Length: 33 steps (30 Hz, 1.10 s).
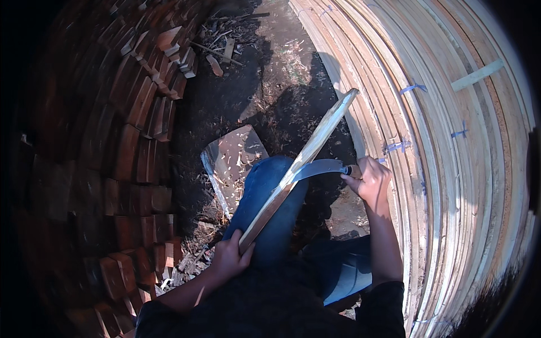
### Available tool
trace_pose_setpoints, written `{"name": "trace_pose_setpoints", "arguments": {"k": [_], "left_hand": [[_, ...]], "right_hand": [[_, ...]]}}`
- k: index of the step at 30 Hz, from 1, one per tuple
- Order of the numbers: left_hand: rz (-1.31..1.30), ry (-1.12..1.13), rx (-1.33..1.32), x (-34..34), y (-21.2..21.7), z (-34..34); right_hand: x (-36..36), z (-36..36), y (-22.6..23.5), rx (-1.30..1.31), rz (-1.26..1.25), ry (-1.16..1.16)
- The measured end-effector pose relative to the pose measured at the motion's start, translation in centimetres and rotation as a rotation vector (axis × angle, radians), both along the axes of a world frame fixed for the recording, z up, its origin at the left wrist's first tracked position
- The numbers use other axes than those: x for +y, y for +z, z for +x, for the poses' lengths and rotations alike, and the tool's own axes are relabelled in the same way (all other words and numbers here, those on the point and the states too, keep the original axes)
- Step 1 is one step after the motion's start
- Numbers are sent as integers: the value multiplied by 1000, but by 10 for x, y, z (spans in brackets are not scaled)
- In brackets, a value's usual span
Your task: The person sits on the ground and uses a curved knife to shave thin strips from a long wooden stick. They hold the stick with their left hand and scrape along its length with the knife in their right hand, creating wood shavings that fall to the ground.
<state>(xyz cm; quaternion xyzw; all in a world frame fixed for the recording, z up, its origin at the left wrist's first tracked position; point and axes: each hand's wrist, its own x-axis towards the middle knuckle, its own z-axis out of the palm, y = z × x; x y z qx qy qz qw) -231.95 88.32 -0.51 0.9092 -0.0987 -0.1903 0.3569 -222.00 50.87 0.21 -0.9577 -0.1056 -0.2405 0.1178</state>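
Observation:
A long wooden stick [304, 160] slants across my raised knee in blue jeans, its far end up and to the right. My left hand [230, 258] is closed round its near end. My right hand [372, 177] grips the handle of a curved knife [320, 167], like a sickle or billhook. The blade points left and its tip end lies against the stick, about midway along, above the knee. Pale, stripped wood shows on the upper part of the stick; a browner face shows lower down.
Stacked reddish timber blocks [135, 152] rise on the left. On the right lie long bundled wooden strips [439, 141] with blue ties. A flat board [234, 155] strewn with shavings lies on the dirt ground past my knee. Wood scraps [225, 53] litter the ground farther off.

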Motion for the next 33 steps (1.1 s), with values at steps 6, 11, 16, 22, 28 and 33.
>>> {"name": "trace_pose_setpoints", "arguments": {"k": [6, 11, 16, 22, 28, 33], "left_hand": [[13, -13, -32, -4, 1, 3], [47, -14, -29, -5, 0, 0], [76, -34, -51, -4, 1, -4], [42, -36, -41, -10, -2, -1], [62, -12, -47, -7, -5, -1], [23, -6, 10, -7, -3, 1]], "right_hand": [[40, -34, -18, 67, 159, 62], [42, -12, 22, -15, 93, -66], [-72, -1, 36, -12, 208, -707], [56, -30, 34, 137, 51, 25], [35, 6, 29, -6, 12, 70], [54, -19, 31, 131, 84, 6]]}}
